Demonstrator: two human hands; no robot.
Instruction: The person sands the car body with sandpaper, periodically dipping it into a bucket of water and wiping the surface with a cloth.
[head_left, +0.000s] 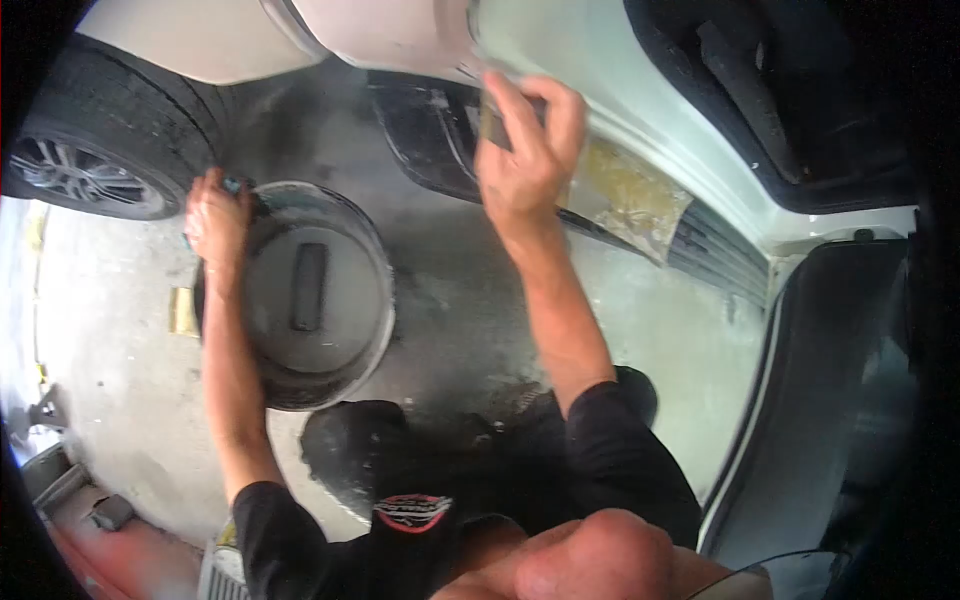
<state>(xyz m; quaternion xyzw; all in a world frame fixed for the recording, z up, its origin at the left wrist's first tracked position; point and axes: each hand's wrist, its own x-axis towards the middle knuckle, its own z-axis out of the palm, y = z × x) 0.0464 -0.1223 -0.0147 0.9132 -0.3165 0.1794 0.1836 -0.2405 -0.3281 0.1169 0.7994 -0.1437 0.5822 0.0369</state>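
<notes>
My left hand [217,217] is at the upper left rim of a round bucket [388,290], its fingers closed round a dark bluish-green cloth or sponge [234,186]. Inside the bucket, a dark rectangular block [310,287] shows in grey, cloudy water. My right hand [530,160] is raised at the lower edge of a pale car body panel [400,35]. Its fingers are bent around a thin, flat yellowish-brown piece [490,118], mostly hidden by the fingers.
A car wheel [95,170] stands at the upper left. A yellowish block [184,312] lies left of the bucket. Masking material [625,195] covers part of the sill, and an open car door [830,380] is at the right. Red equipment [125,550] sits at the lower left.
</notes>
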